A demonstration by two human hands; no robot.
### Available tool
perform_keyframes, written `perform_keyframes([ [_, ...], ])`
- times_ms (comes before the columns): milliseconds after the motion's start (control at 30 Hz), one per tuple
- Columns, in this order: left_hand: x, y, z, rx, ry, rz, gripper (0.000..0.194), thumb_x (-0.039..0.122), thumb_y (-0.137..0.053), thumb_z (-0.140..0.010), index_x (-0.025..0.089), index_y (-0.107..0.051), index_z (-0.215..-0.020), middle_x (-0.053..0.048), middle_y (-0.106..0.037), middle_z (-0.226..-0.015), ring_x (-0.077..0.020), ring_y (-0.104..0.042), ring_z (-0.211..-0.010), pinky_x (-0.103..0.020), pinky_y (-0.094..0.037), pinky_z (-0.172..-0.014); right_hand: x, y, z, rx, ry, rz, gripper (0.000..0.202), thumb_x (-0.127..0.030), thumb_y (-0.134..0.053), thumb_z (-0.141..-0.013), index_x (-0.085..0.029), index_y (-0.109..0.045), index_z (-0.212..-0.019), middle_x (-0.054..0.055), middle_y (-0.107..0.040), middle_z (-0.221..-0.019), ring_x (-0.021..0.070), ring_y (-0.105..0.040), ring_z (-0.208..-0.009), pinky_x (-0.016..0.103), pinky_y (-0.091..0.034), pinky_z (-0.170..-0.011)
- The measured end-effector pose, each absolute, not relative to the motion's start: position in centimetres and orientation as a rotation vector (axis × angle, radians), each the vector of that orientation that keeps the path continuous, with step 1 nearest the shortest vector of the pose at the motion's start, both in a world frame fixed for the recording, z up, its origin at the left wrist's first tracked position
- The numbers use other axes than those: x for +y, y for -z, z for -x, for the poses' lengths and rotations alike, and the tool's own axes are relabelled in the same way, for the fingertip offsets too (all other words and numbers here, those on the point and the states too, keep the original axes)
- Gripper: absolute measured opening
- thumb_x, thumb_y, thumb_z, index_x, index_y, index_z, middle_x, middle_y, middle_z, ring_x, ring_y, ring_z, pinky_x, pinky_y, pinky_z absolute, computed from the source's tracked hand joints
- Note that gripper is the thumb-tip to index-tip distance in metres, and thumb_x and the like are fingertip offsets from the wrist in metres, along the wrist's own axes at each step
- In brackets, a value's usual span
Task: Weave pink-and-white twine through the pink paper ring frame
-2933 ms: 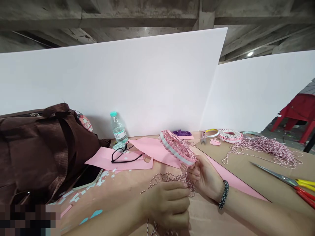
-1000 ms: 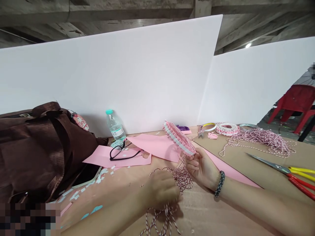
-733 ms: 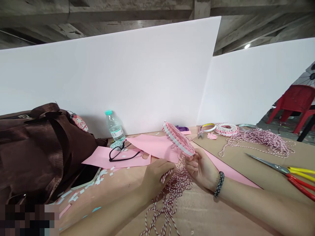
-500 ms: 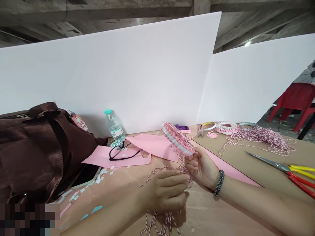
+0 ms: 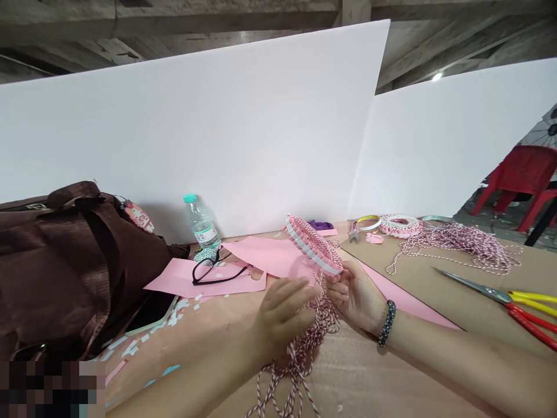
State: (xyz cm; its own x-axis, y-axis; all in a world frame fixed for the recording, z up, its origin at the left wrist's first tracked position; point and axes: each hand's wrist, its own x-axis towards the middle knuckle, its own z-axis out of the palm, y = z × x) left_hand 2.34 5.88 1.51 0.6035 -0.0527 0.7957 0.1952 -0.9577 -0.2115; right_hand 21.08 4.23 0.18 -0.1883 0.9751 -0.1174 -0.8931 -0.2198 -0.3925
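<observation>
A pink ring with a pale band round its outside and red-and-white twine on its inner side is tilted up over the table. My right hand, with a dark beaded bracelet on its wrist, pinches the ring's lower edge between curled fingers. Below the ring hangs a tangled bunch of red-and-white twine, its loops trailing to the table's near side. My left hand is in front and to the left of this bunch, fingers stretched and slightly apart. It partly hides the twine, and I see nothing in its grasp.
Pink sheets, black glasses and a water bottle lie or stand behind. A brown bag fills the left. On the right are scissors, a twine heap, another finished-looking ring and tape rolls.
My left hand has moved up and left off the twine bunch, its fingers loosening and spreading. More of the twine shows. My right hand and the ring stay nearly still.
</observation>
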Motion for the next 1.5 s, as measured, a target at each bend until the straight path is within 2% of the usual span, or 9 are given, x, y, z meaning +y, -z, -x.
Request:
perform_keyframes([
  [133,5.6,-0.8,-2.4,0.154,1.200,2.788,0.017,0.018,-0.039,-0.091,0.020,-0.048,-0.077,-0.001,-0.064,-0.068,-0.0134,-0.061,-0.073,-0.029,-0.049,-0.079,4.2,0.0,-21.1,-0.305,-1.755,0.366,0.026,-0.018,-0.044,-0.087,-0.016,-0.045,-0.061,-0.002,-0.048,-0.053,0.0028,-0.029,-0.035,0.012,-0.027,-0.032],
  [300,6.1,-0.1,-1.9,-0.794,1.239,2.912,0.012,0.029,-0.054,-0.086,0.020,-0.052,-0.092,0.003,-0.058,-0.062,-0.0114,-0.052,-0.051,-0.021,-0.040,-0.048,4.2,-0.2,-21.1,-0.304,-1.760,0.373,0.027,-0.018,-0.043,-0.087,-0.016,-0.045,-0.061,-0.001,-0.048,-0.053,0.0029,-0.029,-0.035,0.012,-0.027,-0.032],
  [600,5.2,-1.7,-2.5,0.132,1.113,2.660,0.008,0.016,-0.048,-0.089,0.019,-0.054,-0.084,-0.004,-0.069,-0.098,-0.0182,-0.059,-0.101,-0.038,-0.043,-0.097,4.1,-0.3,-20.9,-0.279,-1.751,0.411,0.029,-0.019,-0.042,-0.088,-0.017,-0.043,-0.059,-0.001,-0.048,-0.052,0.0031,-0.028,-0.035,0.012,-0.026,-0.031],
  [700,5.0,-1.2,-2.6,0.122,1.046,2.816,0.020,0.020,-0.043,-0.091,0.019,-0.049,-0.072,0.000,-0.062,-0.066,-0.0125,-0.059,-0.067,-0.026,-0.050,-0.073,4.1,-0.1,-21.0,-0.305,-1.751,0.385,0.025,-0.019,-0.046,-0.085,-0.017,-0.044,-0.061,-0.001,-0.049,-0.053,0.0034,-0.029,-0.035,0.012,-0.027,-0.032],
  [833,5.5,-0.5,-2.4,-0.754,1.313,2.973,0.008,0.026,-0.052,-0.087,0.019,-0.051,-0.091,0.005,-0.055,-0.058,-0.0089,-0.047,-0.047,-0.019,-0.039,-0.046,4.2,0.0,-21.2,-0.323,-1.755,0.377,0.024,-0.018,-0.045,-0.085,-0.017,-0.044,-0.061,-0.001,-0.049,-0.052,0.0036,-0.029,-0.036,0.012,-0.028,-0.033],
  [933,5.9,-0.7,-2.3,-0.913,1.255,3.038,0.015,0.022,-0.054,-0.086,0.019,-0.056,-0.101,0.002,-0.062,-0.069,-0.0100,-0.056,-0.058,-0.020,-0.045,-0.056,4.2,0.1,-21.2,-0.316,-1.768,0.367,0.025,-0.018,-0.045,-0.085,-0.017,-0.044,-0.061,-0.001,-0.050,-0.053,0.0034,-0.029,-0.036,0.012,-0.028,-0.033],
  [1167,5.2,-1.5,-2.5,0.062,1.151,2.653,0.006,0.018,-0.052,-0.088,0.018,-0.055,-0.083,-0.008,-0.068,-0.104,-0.0212,-0.055,-0.114,-0.043,-0.040,-0.102,4.3,0.2,-21.1,-0.315,-1.754,0.394,0.026,-0.020,-0.047,-0.086,-0.016,-0.045,-0.060,-0.002,-0.049,-0.051,0.0033,-0.029,-0.035,0.013,-0.027,-0.032],
  [1333,5.2,-0.5,-2.2,-0.248,1.221,2.963,0.018,0.020,-0.044,-0.090,0.019,-0.050,-0.073,0.002,-0.059,-0.060,-0.0106,-0.056,-0.056,-0.022,-0.049,-0.061,4.2,0.0,-21.1,-0.274,-1.767,0.368,0.026,-0.018,-0.045,-0.085,-0.016,-0.045,-0.060,-0.001,-0.049,-0.052,0.0030,-0.028,-0.035,0.012,-0.027,-0.033],
  [1500,5.9,-0.7,-2.1,-0.847,1.333,2.975,0.012,0.021,-0.050,-0.088,0.019,-0.054,-0.100,0.000,-0.064,-0.074,-0.0107,-0.057,-0.059,-0.020,-0.044,-0.053,4.3,0.1,-21.2,-0.313,-1.754,0.386,0.024,-0.018,-0.047,-0.085,-0.017,-0.044,-0.060,-0.002,-0.049,-0.052,0.0038,-0.030,-0.036,0.012,-0.029,-0.033],
])
